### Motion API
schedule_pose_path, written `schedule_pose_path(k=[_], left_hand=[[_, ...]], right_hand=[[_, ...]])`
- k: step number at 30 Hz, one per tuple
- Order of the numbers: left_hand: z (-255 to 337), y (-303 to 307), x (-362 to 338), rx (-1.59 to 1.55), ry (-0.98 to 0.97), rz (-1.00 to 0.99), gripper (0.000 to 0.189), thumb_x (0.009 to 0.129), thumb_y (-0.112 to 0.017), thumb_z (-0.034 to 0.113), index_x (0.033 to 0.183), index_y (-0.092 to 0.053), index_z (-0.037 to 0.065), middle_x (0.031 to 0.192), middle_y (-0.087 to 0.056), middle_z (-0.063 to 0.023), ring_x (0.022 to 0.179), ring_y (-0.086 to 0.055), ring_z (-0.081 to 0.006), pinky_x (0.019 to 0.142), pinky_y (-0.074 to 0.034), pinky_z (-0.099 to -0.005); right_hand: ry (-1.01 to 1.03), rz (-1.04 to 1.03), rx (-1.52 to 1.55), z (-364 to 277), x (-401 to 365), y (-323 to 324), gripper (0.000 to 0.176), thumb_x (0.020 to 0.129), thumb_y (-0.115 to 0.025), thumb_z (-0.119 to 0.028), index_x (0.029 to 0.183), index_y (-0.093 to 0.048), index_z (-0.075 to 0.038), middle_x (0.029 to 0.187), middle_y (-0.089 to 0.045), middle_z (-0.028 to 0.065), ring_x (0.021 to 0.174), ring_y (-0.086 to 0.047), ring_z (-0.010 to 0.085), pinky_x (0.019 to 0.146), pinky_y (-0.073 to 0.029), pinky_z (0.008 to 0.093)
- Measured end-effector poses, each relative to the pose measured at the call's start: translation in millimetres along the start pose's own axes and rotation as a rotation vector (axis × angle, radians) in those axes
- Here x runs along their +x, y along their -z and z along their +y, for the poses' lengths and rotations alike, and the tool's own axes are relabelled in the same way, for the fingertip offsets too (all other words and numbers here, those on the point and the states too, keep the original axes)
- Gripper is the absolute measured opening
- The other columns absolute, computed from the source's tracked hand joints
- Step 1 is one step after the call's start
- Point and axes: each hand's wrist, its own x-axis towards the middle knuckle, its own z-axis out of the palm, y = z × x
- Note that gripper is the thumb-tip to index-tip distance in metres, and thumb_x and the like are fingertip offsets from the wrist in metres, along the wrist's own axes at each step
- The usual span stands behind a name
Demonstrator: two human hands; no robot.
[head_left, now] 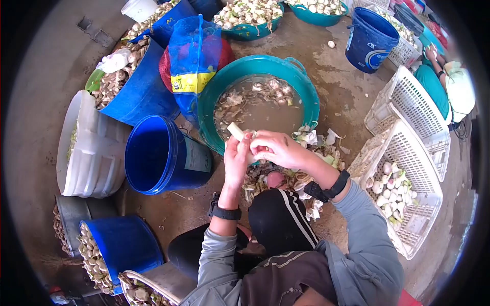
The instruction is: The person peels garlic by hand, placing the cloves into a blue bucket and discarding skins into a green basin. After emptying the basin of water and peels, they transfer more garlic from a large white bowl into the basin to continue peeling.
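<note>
Both hands meet over the near rim of the teal basin point(306, 97) of murky water, the left hand point(236, 160) closed around a pale stalk point(236, 131) whose cut end points far-left, the right hand point(275, 149) pinching it just beside, with an empty blue bucket point(158, 155) to the left.
</note>
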Motion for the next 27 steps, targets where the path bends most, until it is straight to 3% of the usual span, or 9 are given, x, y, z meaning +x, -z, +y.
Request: schedule_pose_path(k=[2, 5, 11, 13, 15, 19, 22, 25, 27], left_hand=[[-10, 5, 2, 0.227, -0.035, 0.044, 0.025, 0.093, -0.051, 0.024, 0.103, -0.058, 0.002, 0.092, -0.059, -0.0019, 0.078, -0.056, -0.0082, 0.071, -0.045, -0.0219], [12, 10, 3, -0.5, 0.204, 0.13, 0.033, 0.096, -0.042, 0.031, 0.113, -0.051, 0.004, 0.099, -0.06, -0.0088, 0.088, -0.058, -0.0159, 0.074, -0.048, -0.0302], [20, 11, 10, -1.04, 0.338, 0.156, 0.033, 0.095, -0.034, 0.024, 0.113, -0.047, -0.001, 0.116, -0.055, -0.0161, 0.11, -0.052, -0.0333, 0.09, -0.046, -0.0449], [14, 1, 4, -1.082, 0.42, 0.189, 0.033, 0.095, -0.032, 0.022, 0.112, -0.047, -0.001, 0.119, -0.054, -0.0164, 0.113, -0.051, -0.0333, 0.091, -0.046, -0.044], [10, -6, 7, -1.161, 0.393, 0.116, 0.033, 0.092, -0.032, 0.019, 0.112, -0.047, -0.002, 0.119, -0.054, -0.0158, 0.115, -0.05, -0.0341, 0.093, -0.044, -0.0466], [7, -16, 1, -1.325, 0.35, 0.016, 0.034, 0.091, -0.034, 0.025, 0.107, -0.05, 0.0, 0.098, -0.058, -0.0133, 0.084, -0.056, -0.0276, 0.078, -0.047, -0.0391], [-8, 0, 5, -1.243, 0.273, -0.205, 0.039, 0.091, -0.033, 0.032, 0.104, -0.052, 0.0, 0.086, -0.057, -0.0129, 0.074, -0.053, -0.026, 0.074, -0.046, -0.0397], [-21, 2, -1, -1.189, 0.398, 0.009, 0.039, 0.092, -0.031, 0.032, 0.1, -0.053, 0.001, 0.093, -0.059, -0.0155, 0.084, -0.057, -0.0292, 0.075, -0.047, -0.0412], [-22, -4, 1, -1.231, 0.392, 0.092, 0.039, 0.093, -0.033, 0.034, 0.103, -0.053, 0.001, 0.1, -0.058, -0.0148, 0.092, -0.057, -0.0288, 0.079, -0.047, -0.042]], right_hand=[[0.065, -0.043, -0.11, -3, -5, -1, 0.008, 0.077, -0.061, -0.01, 0.082, -0.056, -0.007, 0.081, -0.053, 0.0081, 0.075, -0.057, 0.0269, 0.066, -0.046, 0.0365], [0.211, 0.01, -0.383, 13, -31, 2, 0.008, 0.078, -0.06, -0.012, 0.082, -0.057, -0.007, 0.08, -0.054, 0.0077, 0.075, -0.058, 0.0264, 0.065, -0.047, 0.0374], [-0.116, -0.598, -0.823, 95, -107, -8, 0.02, 0.08, -0.06, -0.014, 0.099, -0.061, -0.008, 0.094, -0.061, 0.0073, 0.081, -0.061, 0.0238, 0.068, -0.05, 0.0359], [-0.17, 0.02, 0.069, 29, -53, 1, 0.026, 0.082, -0.06, -0.011, 0.108, -0.058, -0.008, 0.098, -0.061, 0.0091, 0.083, -0.061, 0.0191, 0.07, -0.05, 0.0304], [-0.133, 0.185, 0.379, 6, -15, -3, 0.025, 0.083, -0.06, -0.007, 0.107, -0.055, -0.006, 0.091, -0.059, 0.0085, 0.079, -0.059, 0.0143, 0.068, -0.048, 0.0263], [0.009, 0.272, 0.325, 17, 17, -25, 0.018, 0.084, -0.059, -0.003, 0.1, -0.051, -0.002, 0.081, -0.054, 0.0039, 0.071, -0.055, 0.0099, 0.061, -0.048, 0.0254], [-0.163, 0.093, 0.886, 18, 17, -28, 0.008, 0.09, -0.052, -0.005, 0.097, -0.048, -0.004, 0.081, -0.051, 0.0025, 0.072, -0.054, 0.0084, 0.061, -0.047, 0.0235], [-0.237, 0.226, 0.902, 17, 12, -27, 0.01, 0.088, -0.055, -0.005, 0.096, -0.05, -0.004, 0.078, -0.054, 0.0027, 0.063, -0.053, 0.0089, 0.055, -0.046, 0.0235], [-0.055, 0.278, 0.168, 13, 4, -32, 0.016, 0.083, -0.061, -0.006, 0.097, -0.052, -0.005, 0.079, -0.055, 0.0043, 0.064, -0.055, 0.012, 0.057, -0.046, 0.026]])
